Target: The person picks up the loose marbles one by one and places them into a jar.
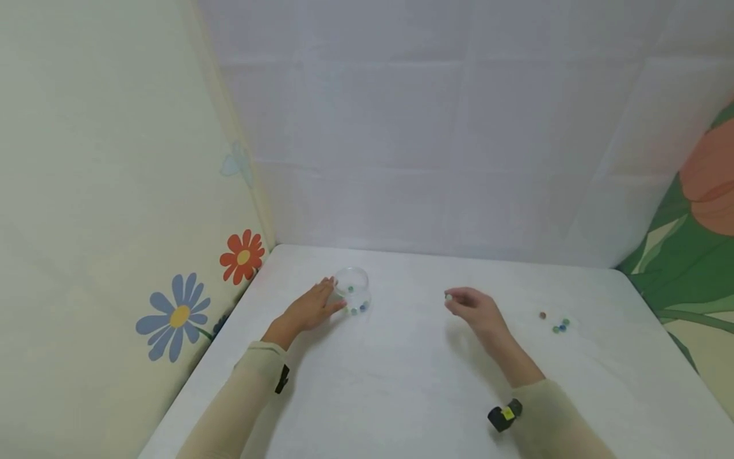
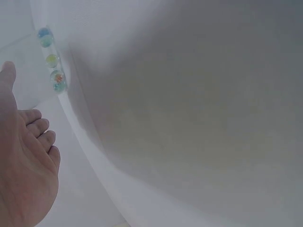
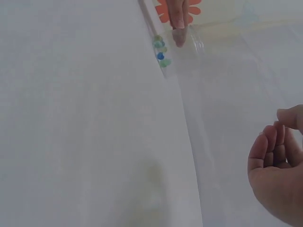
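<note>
A clear plastic cup (image 1: 359,280) stands toward the far left of the table, with several green, blue and yellowish marbles (image 2: 51,60) low inside it. My left hand (image 1: 309,308) is against the cup's left side, fingers and thumb spread and mostly straight. Through the clear wall, one of its fingers shows in the right wrist view. To the right of the cup, my right hand (image 1: 474,311) is raised over the table and pinches a small pale marble (image 1: 448,298) between thumb and index finger. In the right wrist view the marble is hidden by the fingertips.
Several loose marbles lie at the right of the table: a brown one (image 1: 542,315) apart, with green and blue ones (image 1: 562,328) grouped beside it. A white cloth covers the table (image 1: 367,395). Behind it hangs a white backdrop (image 1: 436,159), with a flower-printed wall (image 1: 115,191) on the left.
</note>
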A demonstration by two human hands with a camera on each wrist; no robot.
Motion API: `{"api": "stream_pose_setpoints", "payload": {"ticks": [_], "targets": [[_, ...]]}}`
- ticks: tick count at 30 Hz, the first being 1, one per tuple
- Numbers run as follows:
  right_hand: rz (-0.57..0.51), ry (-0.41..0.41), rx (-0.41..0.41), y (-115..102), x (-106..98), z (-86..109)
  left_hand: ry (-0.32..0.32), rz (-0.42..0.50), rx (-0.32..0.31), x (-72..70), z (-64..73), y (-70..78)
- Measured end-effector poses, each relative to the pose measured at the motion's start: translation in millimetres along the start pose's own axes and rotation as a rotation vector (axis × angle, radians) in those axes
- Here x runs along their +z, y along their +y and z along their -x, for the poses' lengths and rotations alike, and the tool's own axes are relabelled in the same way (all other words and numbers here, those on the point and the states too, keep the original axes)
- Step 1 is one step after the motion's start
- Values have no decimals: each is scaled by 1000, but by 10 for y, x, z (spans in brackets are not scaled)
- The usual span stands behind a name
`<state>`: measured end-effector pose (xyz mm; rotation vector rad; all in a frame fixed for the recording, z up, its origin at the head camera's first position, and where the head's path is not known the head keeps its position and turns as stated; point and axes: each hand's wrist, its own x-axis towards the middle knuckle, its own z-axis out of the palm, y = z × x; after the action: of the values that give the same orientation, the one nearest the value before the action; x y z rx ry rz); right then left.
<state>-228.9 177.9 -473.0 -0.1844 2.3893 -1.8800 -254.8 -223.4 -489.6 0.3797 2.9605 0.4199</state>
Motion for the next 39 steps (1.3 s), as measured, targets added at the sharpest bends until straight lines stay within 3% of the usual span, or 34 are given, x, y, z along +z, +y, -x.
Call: {"api": "stream_pose_setpoints", "payload": {"ticks": [11, 39], "targets": [[-91, -54, -58, -178, 240, -36, 8, 7, 6, 5, 14, -1], [-196, -120, -61, -407, 853, -288, 5, 14, -4, 15, 17, -16]]}}
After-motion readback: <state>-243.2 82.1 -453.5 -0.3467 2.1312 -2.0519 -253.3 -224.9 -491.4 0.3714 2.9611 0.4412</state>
